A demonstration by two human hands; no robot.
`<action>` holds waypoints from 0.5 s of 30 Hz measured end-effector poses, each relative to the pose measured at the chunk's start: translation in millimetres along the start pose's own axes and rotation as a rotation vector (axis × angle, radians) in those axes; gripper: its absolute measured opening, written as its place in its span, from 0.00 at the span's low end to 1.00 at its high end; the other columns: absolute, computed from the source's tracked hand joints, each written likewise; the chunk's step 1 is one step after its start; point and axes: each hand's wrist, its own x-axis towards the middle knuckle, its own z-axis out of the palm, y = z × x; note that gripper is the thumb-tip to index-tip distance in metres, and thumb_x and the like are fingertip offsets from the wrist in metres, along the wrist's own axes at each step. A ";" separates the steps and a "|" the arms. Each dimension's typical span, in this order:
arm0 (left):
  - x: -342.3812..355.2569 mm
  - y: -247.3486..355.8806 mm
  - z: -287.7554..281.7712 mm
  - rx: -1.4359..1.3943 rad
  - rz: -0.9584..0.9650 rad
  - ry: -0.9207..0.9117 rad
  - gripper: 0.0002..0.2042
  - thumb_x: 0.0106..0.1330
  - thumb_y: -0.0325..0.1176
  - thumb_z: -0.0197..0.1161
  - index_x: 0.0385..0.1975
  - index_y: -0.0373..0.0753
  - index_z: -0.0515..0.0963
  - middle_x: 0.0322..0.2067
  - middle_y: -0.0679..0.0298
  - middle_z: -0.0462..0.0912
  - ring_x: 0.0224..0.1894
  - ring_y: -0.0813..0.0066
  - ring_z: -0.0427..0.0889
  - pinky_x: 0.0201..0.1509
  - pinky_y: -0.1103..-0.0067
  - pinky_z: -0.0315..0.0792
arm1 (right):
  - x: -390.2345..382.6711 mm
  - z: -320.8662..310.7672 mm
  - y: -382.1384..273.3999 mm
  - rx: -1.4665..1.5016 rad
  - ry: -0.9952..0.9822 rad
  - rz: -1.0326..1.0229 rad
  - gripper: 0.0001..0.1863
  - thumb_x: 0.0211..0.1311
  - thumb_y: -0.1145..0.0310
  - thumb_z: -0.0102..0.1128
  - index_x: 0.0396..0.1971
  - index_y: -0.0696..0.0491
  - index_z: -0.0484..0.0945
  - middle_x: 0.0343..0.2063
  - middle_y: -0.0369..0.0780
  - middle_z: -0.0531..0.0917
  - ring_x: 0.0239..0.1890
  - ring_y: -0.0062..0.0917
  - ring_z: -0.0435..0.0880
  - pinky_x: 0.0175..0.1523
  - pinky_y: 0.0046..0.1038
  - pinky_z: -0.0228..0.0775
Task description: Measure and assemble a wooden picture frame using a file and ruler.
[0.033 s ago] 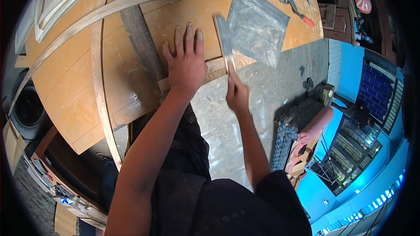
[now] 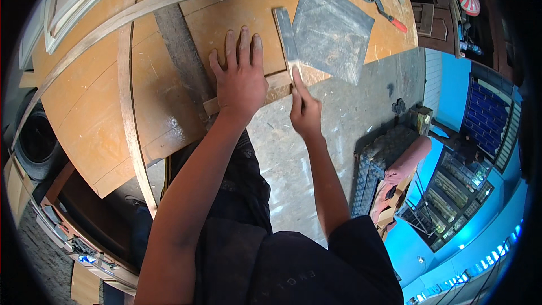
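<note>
My left hand lies flat on the orange-brown tabletop, fingers stretched out and apart, its heel over a short wooden strip along the near table edge. In my right hand is a long, flat grey bar-shaped tool with a pale near end. My index finger stretches along that end, while the other fingers curl under it. The tool points away from me and crosses the strip. Whether it is a file or a sanding stick, I cannot tell. A dusty grey sheet lies just right of it.
Long curved wooden strips and a dark beam lie across the table's left side. A red-handled tool sits at the far right corner. A padded bundle stands on the concrete floor; a tyre is at left.
My right hand has pushed the flat grey tool a little farther away from me, across the strip. My left hand has stayed in nearly the same place.
</note>
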 end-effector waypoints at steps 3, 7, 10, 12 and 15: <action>1.8 -6.0 0.0 0.022 -0.006 0.021 0.35 0.60 0.35 0.61 0.71 0.45 0.59 0.74 0.62 0.52 0.76 0.58 0.48 0.72 0.46 0.46 | -32.2 14.0 6.6 0.088 0.034 0.014 0.24 0.70 0.78 0.49 0.66 0.54 0.69 0.54 0.52 0.80 0.38 0.27 0.89 0.36 0.23 0.74; 0.7 1.6 -2.9 0.020 0.002 0.003 0.36 0.60 0.35 0.61 0.71 0.45 0.59 0.74 0.62 0.52 0.76 0.58 0.48 0.72 0.46 0.46 | -128.3 19.1 25.7 0.149 0.087 -0.051 0.26 0.69 0.82 0.45 0.66 0.56 0.68 0.59 0.52 0.77 0.62 0.36 0.75 0.60 0.30 0.71; -1.0 1.9 -4.4 0.023 0.005 -0.024 0.36 0.60 0.35 0.60 0.71 0.45 0.58 0.74 0.62 0.52 0.76 0.58 0.47 0.72 0.46 0.45 | -81.7 25.0 15.3 0.181 0.092 -0.034 0.25 0.70 0.80 0.45 0.67 0.55 0.68 0.57 0.52 0.78 0.52 0.36 0.85 0.48 0.27 0.76; 4.0 -1.9 -1.3 0.009 -0.008 -0.024 0.36 0.60 0.35 0.60 0.71 0.45 0.58 0.74 0.62 0.51 0.76 0.59 0.47 0.72 0.46 0.45 | -16.7 21.5 -11.9 0.103 0.096 -0.101 0.25 0.71 0.79 0.46 0.67 0.54 0.68 0.55 0.52 0.79 0.33 0.33 0.88 0.35 0.26 0.74; 5.4 -2.7 -1.8 0.005 -0.017 -0.020 0.36 0.60 0.36 0.61 0.71 0.43 0.57 0.75 0.62 0.51 0.77 0.58 0.47 0.72 0.47 0.44 | -23.3 21.2 -11.5 0.122 0.080 -0.065 0.23 0.74 0.73 0.46 0.67 0.53 0.68 0.57 0.51 0.77 0.19 0.26 0.75 0.27 0.28 0.68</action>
